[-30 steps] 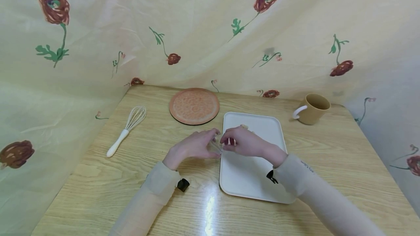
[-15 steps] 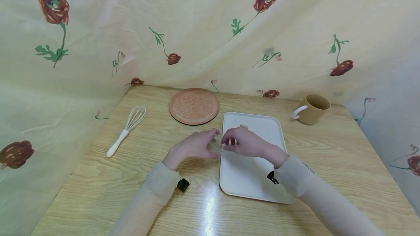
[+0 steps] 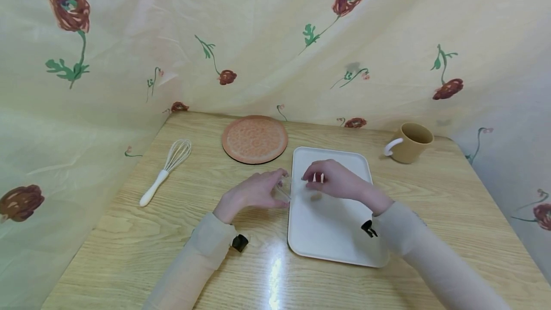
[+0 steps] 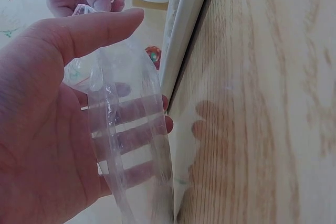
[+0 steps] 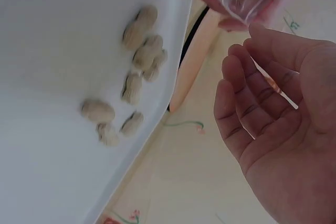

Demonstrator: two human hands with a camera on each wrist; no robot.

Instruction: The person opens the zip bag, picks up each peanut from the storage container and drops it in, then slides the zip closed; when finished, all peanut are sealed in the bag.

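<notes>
The wooden bench carries a white tray, its long axis running away from the person. The right hand is above the tray, its grip released, fingers loosely bent. Just beyond the tray's left long edge, the left hand has its grip around a clear plastic bag; the bag's long axis runs top to bottom in the left wrist view, its mouth pointing toward the right hand. Peanuts lie on the tray, pointing various ways.
</notes>
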